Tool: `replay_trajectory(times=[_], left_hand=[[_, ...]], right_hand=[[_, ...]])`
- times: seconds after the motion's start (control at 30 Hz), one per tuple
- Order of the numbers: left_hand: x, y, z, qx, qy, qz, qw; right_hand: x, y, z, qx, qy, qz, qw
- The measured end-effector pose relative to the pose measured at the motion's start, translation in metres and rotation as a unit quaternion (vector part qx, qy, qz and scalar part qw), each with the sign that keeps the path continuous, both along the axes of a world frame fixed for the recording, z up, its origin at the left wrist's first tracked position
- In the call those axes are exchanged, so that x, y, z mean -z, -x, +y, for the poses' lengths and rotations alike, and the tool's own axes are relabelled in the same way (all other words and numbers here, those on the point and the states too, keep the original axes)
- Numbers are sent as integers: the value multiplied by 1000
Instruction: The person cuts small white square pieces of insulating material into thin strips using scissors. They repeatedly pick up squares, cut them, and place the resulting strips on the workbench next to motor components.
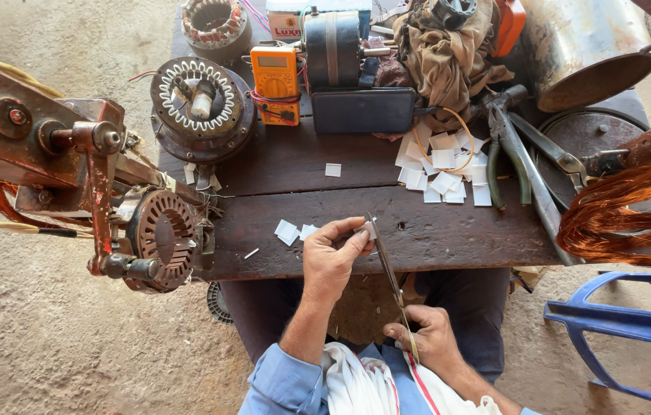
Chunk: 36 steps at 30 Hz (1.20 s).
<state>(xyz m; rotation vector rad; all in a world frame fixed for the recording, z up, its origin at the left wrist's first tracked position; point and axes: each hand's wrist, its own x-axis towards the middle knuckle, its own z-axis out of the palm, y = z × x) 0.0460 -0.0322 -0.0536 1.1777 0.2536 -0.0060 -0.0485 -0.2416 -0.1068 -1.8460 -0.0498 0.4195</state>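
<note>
Left hand (333, 257) pinched a flimsy white paper slip (369, 227) by its edge near the bench (448, 230); right hand (429, 334) gripped stiff scissors (388, 269) by the handles

A small white paper piece (368, 228) sits between long, slim scissors' (388, 270) blades.
</note>
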Motion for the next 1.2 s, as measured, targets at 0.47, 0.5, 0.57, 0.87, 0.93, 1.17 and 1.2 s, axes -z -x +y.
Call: replay_trajectory(times=[0.47, 0.5, 0.57, 0.87, 0.93, 1.17, 1.2], left_hand=[[-25, -15, 32, -56, -673, -154, 722], [-25, -20, 30, -61, -680, -164, 713], [-23, -35, 16, -39, -659, -215, 720], [-15, -98, -65, 4, -599, -164, 783], [-13, -102, -70, 11, -598, -163, 785], [-9, -105, -55, 36, -484, -113, 867], [-10, -104, -51, 42, -447, -116, 886]], right_hand=[[21, 8, -29, 43, -128, -49, 990], [22, 9, -32, 59, -129, -42, 989], [22, 10, -36, 88, -138, -22, 986], [16, 10, -36, 104, -143, 0, 984], [15, 11, -36, 93, -155, -3, 984], [16, 8, -30, 69, -144, 18, 987], [16, 7, -29, 62, -138, 19, 988]])
